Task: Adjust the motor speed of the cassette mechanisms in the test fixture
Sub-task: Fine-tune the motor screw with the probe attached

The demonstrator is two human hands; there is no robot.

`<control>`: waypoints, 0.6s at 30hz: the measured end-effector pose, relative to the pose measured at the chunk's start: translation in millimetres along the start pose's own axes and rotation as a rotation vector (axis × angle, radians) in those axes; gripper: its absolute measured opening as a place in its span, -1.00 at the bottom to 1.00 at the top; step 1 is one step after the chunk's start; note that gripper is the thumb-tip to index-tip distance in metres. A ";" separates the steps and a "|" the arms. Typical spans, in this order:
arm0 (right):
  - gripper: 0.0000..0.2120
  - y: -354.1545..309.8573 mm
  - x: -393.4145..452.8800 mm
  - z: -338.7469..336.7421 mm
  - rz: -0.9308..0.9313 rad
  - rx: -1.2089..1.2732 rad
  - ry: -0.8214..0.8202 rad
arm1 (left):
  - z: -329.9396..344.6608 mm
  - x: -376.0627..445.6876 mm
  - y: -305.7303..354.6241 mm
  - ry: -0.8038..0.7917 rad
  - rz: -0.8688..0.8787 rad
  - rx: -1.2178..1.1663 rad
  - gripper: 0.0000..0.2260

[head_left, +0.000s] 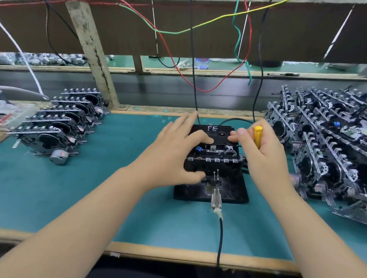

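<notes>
Teal worktop [131, 200], black test fixture [212, 183] at centre carrying a black cassette mechanism [213, 155]: left hand [177, 151] rests spread fingers on it, right hand [263, 152] curls round a yellow-handled screwdriver [258, 136]. Seating looks finished; next, I'd say, the tip must find the motor's trimmer.

Left hand [177, 151] spread on cassette mechanism [212, 155] in test fixture [228, 191] — right hand [263, 152] gripping yellow screwdriver [258, 136]
</notes>
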State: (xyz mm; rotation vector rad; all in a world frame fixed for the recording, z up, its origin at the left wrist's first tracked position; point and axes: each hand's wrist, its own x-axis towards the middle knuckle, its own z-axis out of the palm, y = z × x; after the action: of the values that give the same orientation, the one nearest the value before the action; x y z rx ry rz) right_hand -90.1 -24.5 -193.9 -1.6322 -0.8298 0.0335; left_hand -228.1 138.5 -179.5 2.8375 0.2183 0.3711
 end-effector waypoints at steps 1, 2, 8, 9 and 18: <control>-0.71 0.0 -0.8 -0.2 0.004 0.005 -0.002 | 6.3 -5.0 1.1 0.010 -0.032 -0.017 -0.30; -0.71 0.3 -1.9 -0.4 0.008 0.008 -0.005 | 12.4 -9.5 3.2 0.023 -0.062 -0.058 -0.22; -0.71 3.1 -3.0 2.0 0.028 0.050 -0.001 | 47.1 -6.6 23.3 0.283 -0.251 -0.451 -0.36; -0.71 3.9 -2.7 1.9 0.035 0.056 -0.001 | 50.8 -4.6 23.1 0.319 -0.264 -0.494 -0.38; -0.71 -1.4 -8.4 -6.6 0.106 0.054 -0.042 | 73.6 -14.7 15.8 0.394 -0.190 -0.517 -0.42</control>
State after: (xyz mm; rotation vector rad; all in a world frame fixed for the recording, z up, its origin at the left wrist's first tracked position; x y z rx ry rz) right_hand -94.0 -34.5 -194.6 -1.6280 -0.7668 0.1638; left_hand -220.4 102.7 -246.8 2.1970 0.3996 0.8109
